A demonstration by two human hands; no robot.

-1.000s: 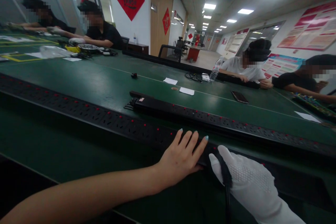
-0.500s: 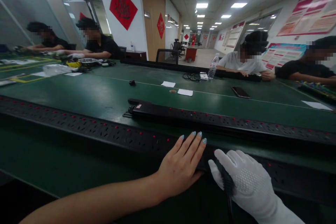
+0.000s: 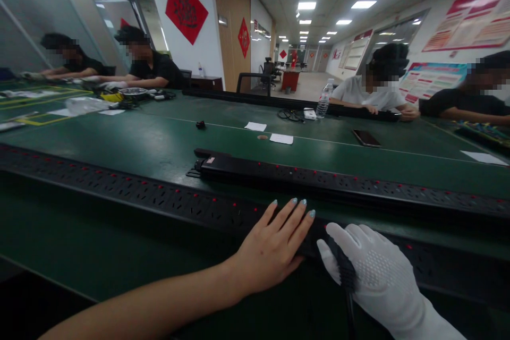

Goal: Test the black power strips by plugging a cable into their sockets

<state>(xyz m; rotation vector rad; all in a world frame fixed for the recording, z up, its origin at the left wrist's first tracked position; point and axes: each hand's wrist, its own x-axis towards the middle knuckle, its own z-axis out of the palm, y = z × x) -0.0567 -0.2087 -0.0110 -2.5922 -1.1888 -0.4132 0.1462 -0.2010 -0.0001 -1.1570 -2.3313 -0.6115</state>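
My bare left hand lies flat, fingers stretched out, on a long black power strip with red switches that runs along the near side of the green table. Just to its right, my white-gloved right hand is closed round a thin black tool or cable pressed against the same strip. What exactly the black thing is, I cannot make out. A second long black power strip lies parallel just behind the first.
Papers, a black phone, a water bottle and a small black part lie farther back. Two people sit at the far left beside a metal bowl, two more at the far right.
The view has tilted and steadied. My left hand's fingers have drawn closer together on the strip. My right hand has shifted slightly but keeps its grip.
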